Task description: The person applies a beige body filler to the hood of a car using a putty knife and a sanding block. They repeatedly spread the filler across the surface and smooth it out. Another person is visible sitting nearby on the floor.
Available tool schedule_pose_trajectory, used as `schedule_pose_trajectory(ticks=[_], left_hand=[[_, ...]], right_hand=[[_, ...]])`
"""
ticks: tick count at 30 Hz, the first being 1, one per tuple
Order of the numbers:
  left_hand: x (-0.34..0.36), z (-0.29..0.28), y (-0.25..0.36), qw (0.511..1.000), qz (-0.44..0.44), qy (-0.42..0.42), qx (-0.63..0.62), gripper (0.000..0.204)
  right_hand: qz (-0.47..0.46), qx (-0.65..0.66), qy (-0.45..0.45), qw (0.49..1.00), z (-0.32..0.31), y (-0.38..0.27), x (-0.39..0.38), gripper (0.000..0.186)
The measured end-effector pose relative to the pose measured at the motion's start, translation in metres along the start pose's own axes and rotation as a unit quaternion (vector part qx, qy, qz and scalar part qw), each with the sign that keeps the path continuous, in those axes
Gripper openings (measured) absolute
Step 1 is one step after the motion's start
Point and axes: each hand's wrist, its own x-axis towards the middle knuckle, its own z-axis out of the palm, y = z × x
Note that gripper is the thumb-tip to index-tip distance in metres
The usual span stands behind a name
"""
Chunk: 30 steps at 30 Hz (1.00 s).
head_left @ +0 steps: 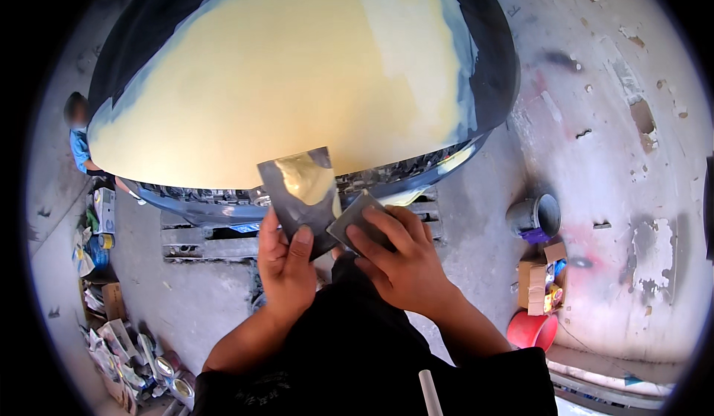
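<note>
My left hand grips a dark rectangular putty board, thumb on top and fingers beneath. A glossy lump of yellow filler putty lies on the board's upper part. Closed around a smaller dark grey putty spreader is my right hand, its fingers pressed on the flat face. The spreader's edge is at the board's right side; whether they touch, I cannot tell. Just beyond both hands is a car hood, mostly coated in pale yellow filler, with dark margins at the sides.
Below the hood's front edge show engine parts and the bumper. At far left stands another person in blue. Papers and cans lie lower left. On the right are a dark bucket, a cardboard box and a red bucket.
</note>
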Motion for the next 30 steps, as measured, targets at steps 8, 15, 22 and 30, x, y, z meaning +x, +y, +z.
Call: schedule_pose_trajectory(ticks=[8, 15, 22, 30], left_hand=[[0.001, -0.051, 0.017, 0.996, 0.017, 0.075, 0.034, 0.051], [-0.015, -0.068, 0.016, 0.989, -0.049, 0.137, -0.013, 0.052], [-0.011, -0.073, 0.022, 0.986, -0.061, 0.157, -0.018, 0.051], [-0.005, -0.074, 0.031, 0.988, -0.055, 0.147, -0.01, 0.051]], right_hand=[[0.219, -0.173, 0.015, 0.96, 0.034, 0.068, 0.018, 0.051], [0.25, -0.192, -0.014, 0.949, 0.069, 0.064, 0.039, 0.049], [0.212, -0.189, 0.002, 0.959, 0.095, 0.05, 0.015, 0.053], [0.293, -0.182, 0.034, 0.938, 0.048, 0.086, 0.039, 0.047]])
